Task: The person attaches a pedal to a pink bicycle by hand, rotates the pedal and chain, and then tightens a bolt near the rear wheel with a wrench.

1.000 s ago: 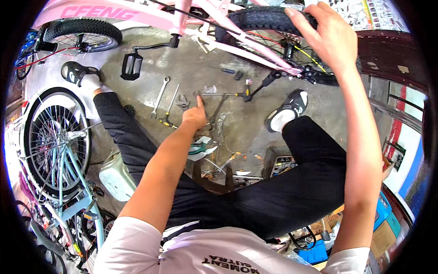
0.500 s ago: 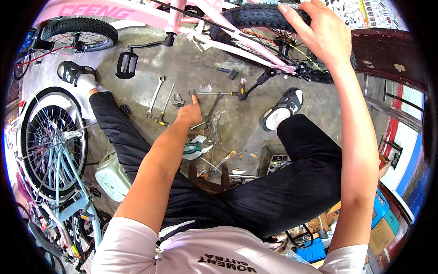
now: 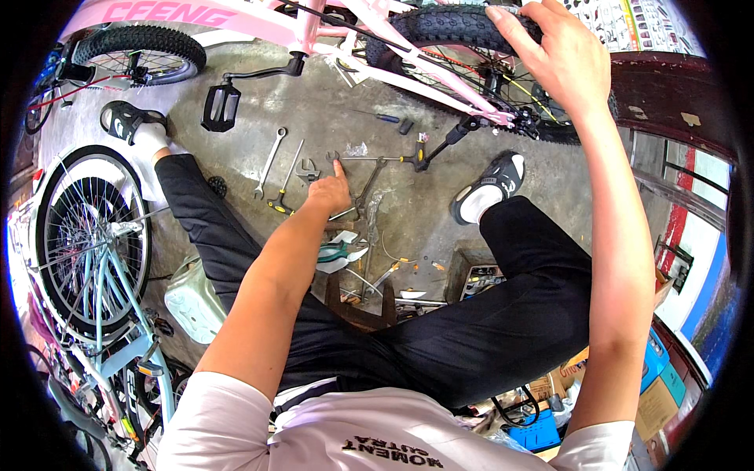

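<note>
My left hand (image 3: 330, 193) is low over the tools on the floor, index finger stretched out beside the jaw of an open-end wrench (image 3: 333, 156); its other fingers are mostly hidden. An adjustable wrench (image 3: 309, 170), a T-handle tool (image 3: 280, 206) and a combination wrench (image 3: 270, 163) lie to its left. To its right are a dark wrench (image 3: 369, 187) and another yellow-and-black T-handle tool (image 3: 415, 160). My right hand (image 3: 569, 59) grips the knobby rear tire (image 3: 448, 27) of a pink bicycle (image 3: 302, 31), thumb and fingers on either side of the tread.
The bicycle's pedal (image 3: 221, 107) hangs over the floor. A light-blue bicycle (image 3: 102, 275) stands at left beside a pale green container (image 3: 191, 302). Green-handled cutters (image 3: 338, 253) lie near a wooden stool or frame (image 3: 357, 314) between my legs. A blue box (image 3: 538, 432) is behind me.
The whole view has shifted very slightly. Both hands keep their places, the left over the tools and the right on the tire.
</note>
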`<state>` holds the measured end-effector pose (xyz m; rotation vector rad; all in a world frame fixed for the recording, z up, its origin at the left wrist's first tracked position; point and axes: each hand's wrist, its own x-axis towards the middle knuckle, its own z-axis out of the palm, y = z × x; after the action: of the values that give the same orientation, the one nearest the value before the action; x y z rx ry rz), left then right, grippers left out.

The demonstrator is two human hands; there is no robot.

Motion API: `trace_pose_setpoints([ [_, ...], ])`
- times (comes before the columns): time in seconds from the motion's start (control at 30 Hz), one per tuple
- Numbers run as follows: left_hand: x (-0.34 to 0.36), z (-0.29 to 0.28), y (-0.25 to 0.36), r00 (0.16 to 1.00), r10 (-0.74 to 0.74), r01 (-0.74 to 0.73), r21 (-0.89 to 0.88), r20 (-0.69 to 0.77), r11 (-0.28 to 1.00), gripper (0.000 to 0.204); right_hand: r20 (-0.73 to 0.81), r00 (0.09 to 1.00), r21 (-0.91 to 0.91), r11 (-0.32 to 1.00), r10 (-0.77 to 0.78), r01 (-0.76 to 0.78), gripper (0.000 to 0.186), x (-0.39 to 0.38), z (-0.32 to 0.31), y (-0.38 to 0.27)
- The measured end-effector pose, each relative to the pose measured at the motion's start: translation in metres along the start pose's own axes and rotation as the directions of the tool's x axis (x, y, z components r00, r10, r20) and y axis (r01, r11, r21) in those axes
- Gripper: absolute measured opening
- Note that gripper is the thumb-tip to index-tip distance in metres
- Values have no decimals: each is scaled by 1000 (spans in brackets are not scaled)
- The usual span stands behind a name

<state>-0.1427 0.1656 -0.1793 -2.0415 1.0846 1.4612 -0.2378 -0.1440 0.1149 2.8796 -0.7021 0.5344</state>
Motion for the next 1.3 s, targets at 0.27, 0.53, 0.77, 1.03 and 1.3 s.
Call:
trace_pose_setpoints([
  [0.27,-6,-9,5,1000,11,-12,7,20,1000,84,15,1000,-6,1000,12,-12,46,-1,0,1],
  [0.53,9,3,-1,1000,-9,9,-41,9,999,93,26,1000,-6,1000,13,-13,46,0,0,0],
  [0.77,15,7,-3,1000,1,-1,-16,8,1000,95,32,999,-9,1000,24,-23,46,2,-1,-2],
  [1.03,24,16,-3,941,22,-112,-249,-337,962,50,9,1000,-12,1000,29,-28,44,1,3,0],
  [1.3,2,68,27,875,59,-214,-273,-481,938,24,218,972,-5,996,90,-92,42,-5,11,20],
])
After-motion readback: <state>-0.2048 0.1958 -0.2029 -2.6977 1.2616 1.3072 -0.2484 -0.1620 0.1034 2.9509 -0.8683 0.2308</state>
